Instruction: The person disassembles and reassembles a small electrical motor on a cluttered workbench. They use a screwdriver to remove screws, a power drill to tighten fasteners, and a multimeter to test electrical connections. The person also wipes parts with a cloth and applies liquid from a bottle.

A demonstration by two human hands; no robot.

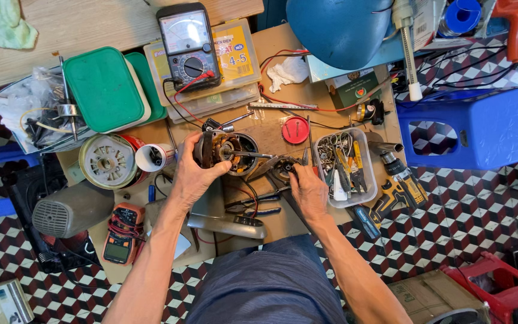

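Cluttered wooden bench (283, 90): at its centre, left hand (196, 174) fingers clamp a round copper-wound metal motor (223, 153), shaft pointing right toward right hand (309, 189), fingers closed on dark-handled pliers (280, 165).

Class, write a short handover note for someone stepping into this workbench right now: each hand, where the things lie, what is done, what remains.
Left hand: closed around the small motor, holding it over the bench.
Right hand: works pliers at the motor's shaft.
Nearby: tray of tools right of the hands, analogue meter at the back, orange meter on the left.
Done: motor housing is open.
Left: shaft end still in the pliers' grip.
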